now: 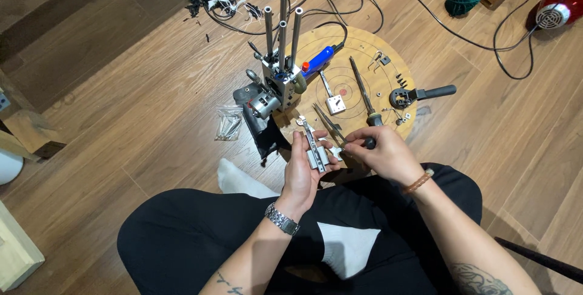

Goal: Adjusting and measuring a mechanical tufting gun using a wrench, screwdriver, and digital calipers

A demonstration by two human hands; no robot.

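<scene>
Steel-grey, small metal bracket assembly with a long flat strip (315, 149) sits clamped in the left hand (302, 170), held above the lap at the near edge of the round wooden board (355, 43). Right hand (382, 152) is closed on a black-handled tool (366, 143), tip at the assembly; hands close together. Upright metal fixture with four steel rods (280, 58) stands just beyond
</scene>
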